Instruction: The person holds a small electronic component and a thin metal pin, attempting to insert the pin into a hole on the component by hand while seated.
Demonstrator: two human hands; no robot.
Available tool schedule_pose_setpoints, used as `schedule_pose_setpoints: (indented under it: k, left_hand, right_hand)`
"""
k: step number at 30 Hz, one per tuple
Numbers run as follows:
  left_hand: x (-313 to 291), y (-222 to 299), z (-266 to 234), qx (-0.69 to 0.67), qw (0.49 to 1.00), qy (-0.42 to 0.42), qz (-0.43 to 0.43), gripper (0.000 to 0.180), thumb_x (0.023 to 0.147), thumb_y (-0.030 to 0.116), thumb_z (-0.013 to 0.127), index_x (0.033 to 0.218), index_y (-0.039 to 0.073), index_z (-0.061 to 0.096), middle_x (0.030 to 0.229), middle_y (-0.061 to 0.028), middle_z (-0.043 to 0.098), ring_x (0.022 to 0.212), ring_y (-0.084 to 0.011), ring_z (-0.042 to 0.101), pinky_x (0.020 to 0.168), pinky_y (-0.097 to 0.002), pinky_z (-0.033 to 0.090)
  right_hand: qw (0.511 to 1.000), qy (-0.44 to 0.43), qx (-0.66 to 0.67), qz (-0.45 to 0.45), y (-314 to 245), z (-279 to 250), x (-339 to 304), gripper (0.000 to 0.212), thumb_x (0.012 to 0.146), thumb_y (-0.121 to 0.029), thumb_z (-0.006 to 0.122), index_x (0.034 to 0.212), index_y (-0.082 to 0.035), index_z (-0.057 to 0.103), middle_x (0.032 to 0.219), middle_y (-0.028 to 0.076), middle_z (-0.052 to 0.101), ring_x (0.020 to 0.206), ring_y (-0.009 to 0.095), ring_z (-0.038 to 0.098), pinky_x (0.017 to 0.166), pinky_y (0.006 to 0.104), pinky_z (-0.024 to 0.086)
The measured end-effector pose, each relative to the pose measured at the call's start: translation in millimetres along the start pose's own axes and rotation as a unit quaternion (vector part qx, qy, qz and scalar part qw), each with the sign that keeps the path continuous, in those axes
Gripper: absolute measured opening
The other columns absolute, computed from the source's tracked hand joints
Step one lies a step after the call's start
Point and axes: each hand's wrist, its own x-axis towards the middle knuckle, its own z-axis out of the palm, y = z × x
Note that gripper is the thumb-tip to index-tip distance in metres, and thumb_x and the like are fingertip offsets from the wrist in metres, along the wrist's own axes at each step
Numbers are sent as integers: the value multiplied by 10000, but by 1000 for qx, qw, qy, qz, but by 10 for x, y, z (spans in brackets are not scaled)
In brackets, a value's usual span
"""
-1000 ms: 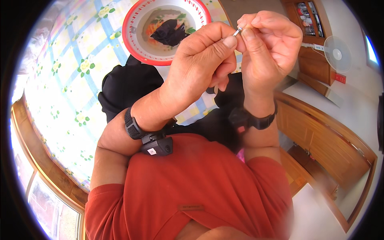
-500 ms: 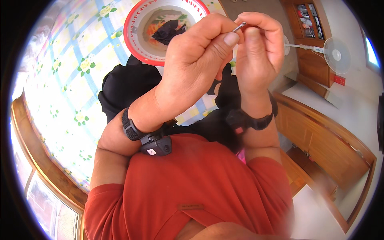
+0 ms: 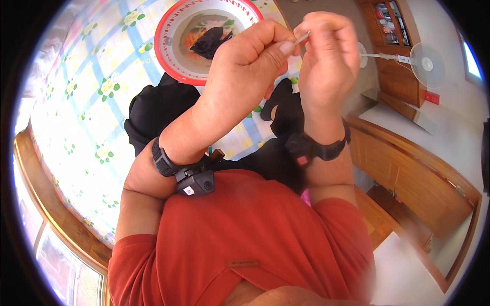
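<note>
Closest in, an orange-red shirt (image 3: 245, 245) fills the lower view, and both forearms rise from it, each with a dark wrist strap carrying a small device. The left hand (image 3: 245, 71) is curled narrow, thumb and forefinger pinched on a thin pale needle (image 3: 302, 37), or something like it; it is too small to be sure. The right hand (image 3: 326, 56) sits just beside it, fingers bunched tight at the needle's tip, gripping something too fine to make out, perhaps thread. Both are raised close to the face, likely to give the eyes a clear look at fine work. Beneath the wrists, black fabric (image 3: 158, 109) lies bunched on the counter (image 3: 87, 102) with its flowered, blue-checked cloth. Further on sits a red-rimmed bowl (image 3: 168, 56) with a dark scrap inside. Beyond, a white fan (image 3: 426, 64) stands by a wooden cabinet (image 3: 393, 61).
</note>
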Motion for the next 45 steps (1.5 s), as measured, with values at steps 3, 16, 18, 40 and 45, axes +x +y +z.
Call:
schedule_pose_setpoints:
  k: [3,16,18,40,45]
  left_hand:
    - [-46,-79,79,-38,998,-18,-46,152,967,152,488,943,20,558,617,7,477,473,-49,388,445,-208,380]
    - [-25,-50,141,-140,988,-55,-46,145,978,147,455,956,19,517,585,-30,513,417,-69,427,426,-197,391]
    - [-25,-32,140,-158,985,-53,-49,134,975,127,460,918,20,519,578,-12,510,421,-42,424,441,-195,435]
    - [-45,-53,121,-174,982,-53,-41,166,976,187,458,956,40,533,583,-35,505,414,-75,403,431,-197,384]
    - [-50,-38,107,-194,979,-36,-53,169,977,195,463,955,44,536,589,-32,504,414,-73,394,432,-198,396]
  right_hand:
    - [985,15,171,15,-62,-72,64,143,929,-196,507,887,-62,532,860,63,540,759,159,477,751,347,410]
    - [946,-6,313,79,-51,-24,26,298,714,-21,508,999,-106,531,940,34,493,780,141,465,778,319,384]
    - [949,0,304,84,-56,-11,24,320,701,0,501,1002,-105,526,930,32,487,772,140,462,768,318,385]
    - [932,-11,341,118,71,32,-29,153,889,-52,537,1017,-130,570,826,-6,532,709,102,436,725,276,385]
    - [939,-10,322,120,87,32,-39,159,896,-56,535,1034,-127,573,818,-5,524,715,104,428,718,277,384]
